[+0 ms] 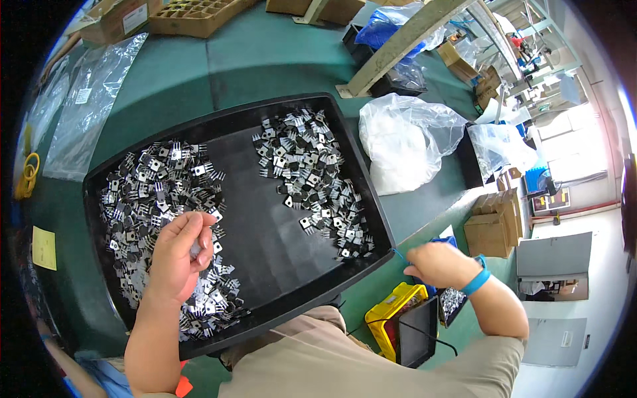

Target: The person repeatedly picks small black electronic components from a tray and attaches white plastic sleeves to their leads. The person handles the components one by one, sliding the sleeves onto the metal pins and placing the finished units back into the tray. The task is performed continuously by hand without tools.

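Observation:
A large black tray [249, 196] holds two heaps of small three-legged electronic components, black with silvery metal tabs. The left heap [159, 179] is the larger; the right heap [312, 159] runs along the far right side. Over the left heap, my left hand [182, 255] is closed, fingers curled and thumb against them; what lies in them is hidden. My right hand [441, 264], with a blue band [476, 282] on its wrist, is closed just outside the tray's right corner. A thin blue strip shows between its fingertips and the tray edge; its grip is unclear.
Beyond the tray's right side sits a clear bag of white material [401, 142], near a metal post [391, 53]. Clear plastic bags [93, 109] and yellow tape rolls [28, 176] lie left. A yellow bin [391, 315] stands below right. Cardboard boxes [494, 225] stand farther right.

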Tool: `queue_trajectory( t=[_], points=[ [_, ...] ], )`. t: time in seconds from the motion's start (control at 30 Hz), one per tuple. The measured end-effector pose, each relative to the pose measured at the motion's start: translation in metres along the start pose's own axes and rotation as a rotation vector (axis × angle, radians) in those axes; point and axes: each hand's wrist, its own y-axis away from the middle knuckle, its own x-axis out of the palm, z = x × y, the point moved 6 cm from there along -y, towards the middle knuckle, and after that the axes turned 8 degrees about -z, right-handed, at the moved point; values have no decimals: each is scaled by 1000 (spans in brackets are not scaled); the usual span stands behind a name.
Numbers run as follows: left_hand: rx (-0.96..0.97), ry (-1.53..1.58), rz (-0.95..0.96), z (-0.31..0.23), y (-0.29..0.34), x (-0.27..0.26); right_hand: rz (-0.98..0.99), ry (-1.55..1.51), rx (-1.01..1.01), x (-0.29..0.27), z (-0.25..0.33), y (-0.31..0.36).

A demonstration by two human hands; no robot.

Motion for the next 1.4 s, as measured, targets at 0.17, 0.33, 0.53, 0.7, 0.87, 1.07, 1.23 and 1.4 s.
queue_trajectory(
  t=[0.17, 0.33, 0.53, 0.7, 0.87, 1.07, 1.23, 1.4],
  points=[
    [14, -8, 15, 3, 1, -1, 70, -105, 28, 60, -26, 23],
    [22, -7, 16, 2, 6, 3, 179, 149, 152, 91, -55, 46],
    [76, 25, 103, 3, 10, 10, 80, -124, 315, 142, -73, 60],
    [183, -27, 80, -12, 19, 9, -6, -397, 262, 213, -59, 31],
    [222, -19, 61, -29, 37, 30, -39, -549, 222, 293, -50, -3],
    [264, -48, 139, -12, 109, 88, -622, -793, 343, 305, -96, -67],
    [109, -295, 300, 81, 156, 92, -1460, -1316, 702, 280, -189, -133],
    [-175, -549, 232, 189, 146, 89, -1641, -2208, 463, 281, -243, -204]
  ],
)
